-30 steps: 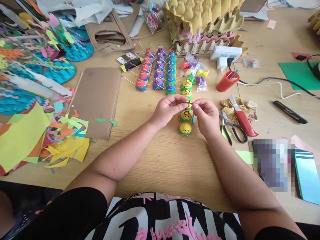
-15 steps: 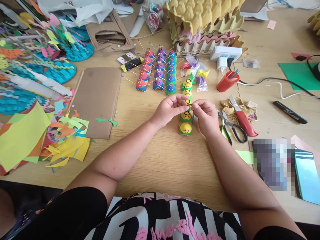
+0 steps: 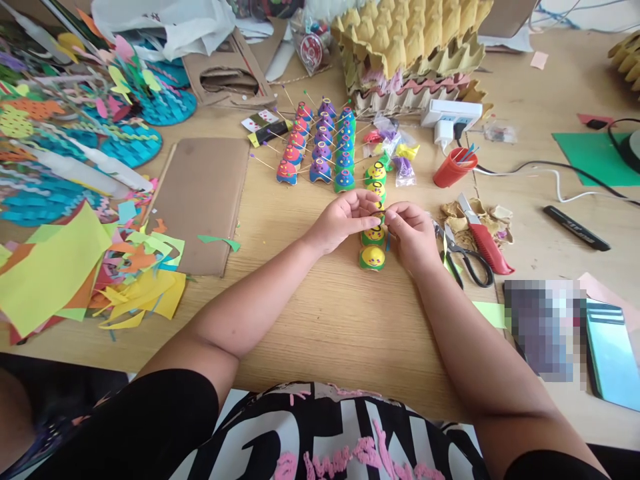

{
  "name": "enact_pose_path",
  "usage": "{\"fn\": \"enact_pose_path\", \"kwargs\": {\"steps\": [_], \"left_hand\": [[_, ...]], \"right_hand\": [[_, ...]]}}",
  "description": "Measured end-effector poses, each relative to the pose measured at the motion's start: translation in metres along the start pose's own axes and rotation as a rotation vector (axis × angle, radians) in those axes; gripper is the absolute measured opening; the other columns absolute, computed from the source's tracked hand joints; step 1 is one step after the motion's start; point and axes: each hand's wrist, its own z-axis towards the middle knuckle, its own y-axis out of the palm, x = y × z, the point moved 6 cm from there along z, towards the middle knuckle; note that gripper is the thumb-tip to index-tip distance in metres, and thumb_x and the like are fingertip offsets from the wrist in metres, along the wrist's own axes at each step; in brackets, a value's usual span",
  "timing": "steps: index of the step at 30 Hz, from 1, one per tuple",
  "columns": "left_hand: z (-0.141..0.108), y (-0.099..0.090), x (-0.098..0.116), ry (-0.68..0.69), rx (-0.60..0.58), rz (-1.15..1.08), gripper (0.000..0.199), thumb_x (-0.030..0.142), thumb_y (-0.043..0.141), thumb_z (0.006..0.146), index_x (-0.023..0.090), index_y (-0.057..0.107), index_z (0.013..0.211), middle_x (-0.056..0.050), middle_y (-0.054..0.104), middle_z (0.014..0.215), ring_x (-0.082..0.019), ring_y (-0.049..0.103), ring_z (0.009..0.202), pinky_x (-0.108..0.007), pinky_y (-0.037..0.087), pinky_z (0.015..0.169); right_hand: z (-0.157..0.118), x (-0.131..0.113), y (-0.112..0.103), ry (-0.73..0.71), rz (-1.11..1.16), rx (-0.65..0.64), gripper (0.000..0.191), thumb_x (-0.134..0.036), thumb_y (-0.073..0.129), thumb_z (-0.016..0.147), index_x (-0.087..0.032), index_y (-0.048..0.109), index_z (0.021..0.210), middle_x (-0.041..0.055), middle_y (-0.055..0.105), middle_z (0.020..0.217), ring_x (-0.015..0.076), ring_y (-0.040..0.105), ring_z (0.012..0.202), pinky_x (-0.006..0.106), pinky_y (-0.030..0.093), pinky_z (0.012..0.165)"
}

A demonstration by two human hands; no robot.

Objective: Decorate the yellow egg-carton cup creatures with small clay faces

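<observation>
Both my hands meet over a column of yellow-and-green egg-carton figures (image 3: pixel 373 257) with smiling faces. Between the fingertips of my left hand (image 3: pixel 345 219) and my right hand (image 3: pixel 409 230) is a thin dark strip (image 3: pixel 381 212), pinched at each end. The fingers of both hands are closed on it. Black loops top some of the yellow figures; the nearest one has none. To the left stand columns of blue-and-green (image 3: pixel 345 180), purple (image 3: pixel 320 170) and red (image 3: pixel 287 172) figures, with pins sticking out.
Scissors (image 3: pixel 467 257), a red cutter (image 3: pixel 487 248) and a red cup (image 3: pixel 454 168) lie right of my hands. Cardboard (image 3: pixel 200 207) and paper scraps (image 3: pixel 145 293) are at the left. Egg trays (image 3: pixel 410 40) stand behind.
The view has shifted slightly, so the table items appear a little to one side. My hands have barely moved, and the dark strip between them shows slightly longer.
</observation>
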Motion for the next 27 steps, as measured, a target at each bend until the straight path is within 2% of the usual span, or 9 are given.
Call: {"fn": "enact_pose_path", "kwargs": {"steps": [3,8,15,18,23,27], "left_hand": [[0.0,0.001,0.001,0.017,0.003,0.003,0.052,0.029,0.1,0.065,0.023,0.072,0.108,0.003,0.073,0.1,-0.01,0.069,0.097,-0.024,0.055,0.094],[-0.002,-0.001,0.006,0.069,0.099,0.043,0.044,0.024,0.096,0.067,0.02,0.071,0.103,0.003,0.072,0.095,-0.009,0.067,0.094,-0.025,0.054,0.094],[-0.005,0.001,0.011,0.04,0.106,0.024,0.045,0.035,0.1,0.066,0.018,0.072,0.096,0.001,0.074,0.091,-0.01,0.069,0.089,-0.025,0.055,0.089],[-0.006,0.002,0.011,-0.006,0.048,0.03,0.047,0.039,0.102,0.064,0.017,0.072,0.093,0.001,0.075,0.09,-0.009,0.069,0.086,-0.024,0.055,0.084],[-0.009,0.004,0.009,-0.133,-0.108,0.128,0.048,0.036,0.104,0.06,0.015,0.073,0.09,0.0,0.075,0.087,-0.009,0.068,0.079,-0.024,0.053,0.078],[-0.012,0.006,0.01,-0.164,-0.217,0.182,0.044,0.036,0.101,0.064,0.014,0.072,0.088,0.0,0.072,0.083,-0.008,0.065,0.075,-0.024,0.052,0.074]], "right_hand": [[0.0,-0.001,0.0,-0.012,0.003,0.001,0.052,-0.064,0.094,0.065,-0.023,0.067,0.08,-0.0032,0.057,0.071,0.0102,0.043,0.063,0.027,0.039,0.06],[-0.001,0.0,0.001,-0.017,0.028,-0.03,0.049,-0.061,0.095,0.065,-0.023,0.069,0.081,-0.0035,0.058,0.071,0.0103,0.047,0.064,0.027,0.044,0.065],[-0.003,-0.005,-0.001,0.019,0.042,-0.084,0.049,-0.06,0.098,0.062,-0.022,0.072,0.078,-0.003,0.064,0.072,0.0098,0.052,0.066,0.025,0.045,0.065],[-0.002,-0.01,-0.004,0.049,-0.021,-0.148,0.05,-0.06,0.098,0.061,-0.021,0.074,0.078,-0.0024,0.066,0.07,0.0099,0.054,0.065,0.025,0.044,0.062],[-0.004,-0.015,-0.01,0.139,-0.123,-0.289,0.049,-0.057,0.101,0.057,-0.019,0.075,0.074,0.0002,0.072,0.072,0.0108,0.059,0.067,0.026,0.047,0.065],[-0.008,-0.013,-0.01,0.218,-0.2,-0.416,0.048,-0.054,0.101,0.058,-0.018,0.076,0.077,-0.0002,0.072,0.071,0.0104,0.057,0.064,0.027,0.046,0.063]]}}
